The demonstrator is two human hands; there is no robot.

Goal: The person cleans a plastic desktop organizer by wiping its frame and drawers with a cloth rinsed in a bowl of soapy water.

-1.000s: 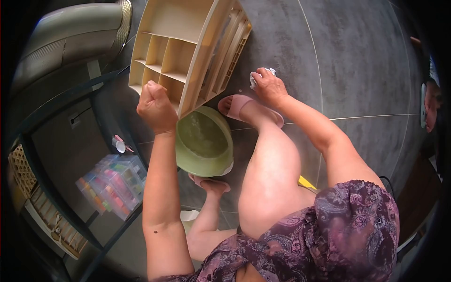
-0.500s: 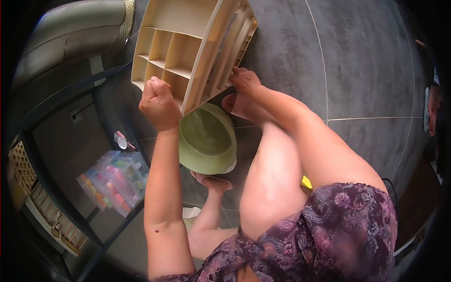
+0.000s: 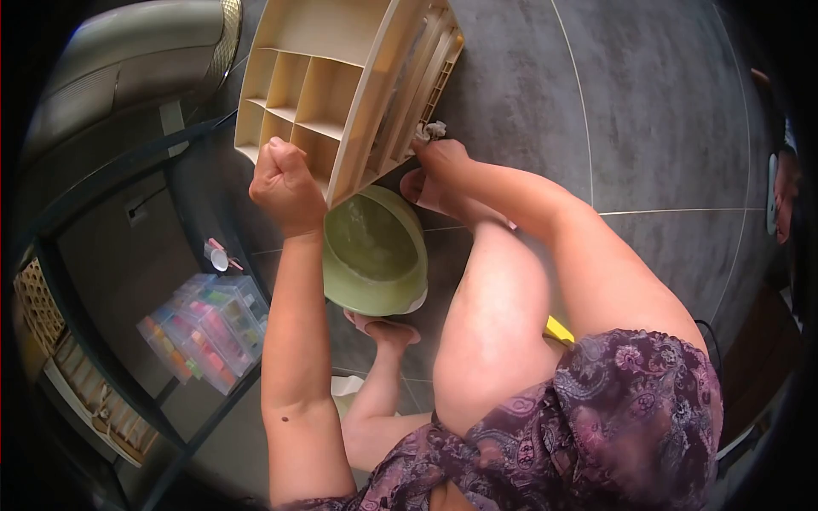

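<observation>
A cream plastic organizer (image 3: 322, 30) with open compartments is tilted over a green basin (image 3: 341, 294) that holds liquid. My left hand (image 3: 287, 186) is closed round the lower edge of the organizer, by the small compartments. At the organizer's lower right corner, my right hand (image 3: 443, 162) is closed on a crumpled whitish cloth (image 3: 433, 130), which sticks out above the fingers.
Clear boxes with colourful contents (image 3: 204, 332) stand left, near a dark metal frame (image 3: 162, 417). A silver appliance (image 3: 128, 68) is at upper left. My feet in pink slippers are beside the basin. A yellow object (image 3: 558, 330) lies by my thigh.
My right hand has moved left with the cloth, from above the floor to the organizer's lower right side. The organizer has shifted slightly upward in view. My left hand keeps its hold.
</observation>
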